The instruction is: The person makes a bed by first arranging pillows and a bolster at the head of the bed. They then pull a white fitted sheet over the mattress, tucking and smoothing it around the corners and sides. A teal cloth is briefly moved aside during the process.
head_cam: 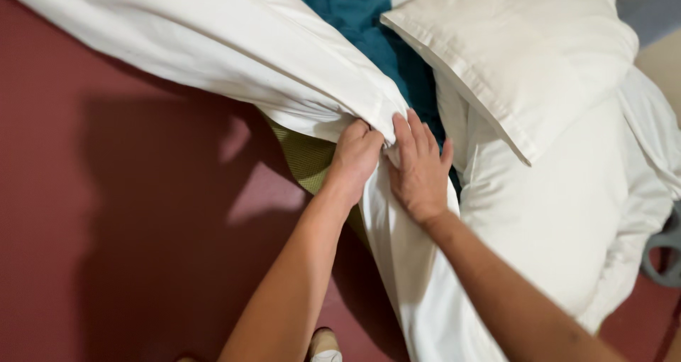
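The left hand [355, 156] is clenched on a fold of the white sheet [234, 43]; the right hand [418, 170] lies flat on it just beside, fingers spread, gripping nothing. The sheet hangs off the bed edge below the grip; the step looks like gathering its corner, so the next move likely calls for a firm pinch; a pillow [518, 50] lies beyond.

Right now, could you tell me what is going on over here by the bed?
A person is bent over the bed's edge, working with both bare hands. The left hand grips a bunched fold of the white sheet, and the right hand lies flat on the same fabric beside it. A teal blanket shows beneath, a white pillow lies to the right, and a green patterned edge shows below the sheet above the red floor.
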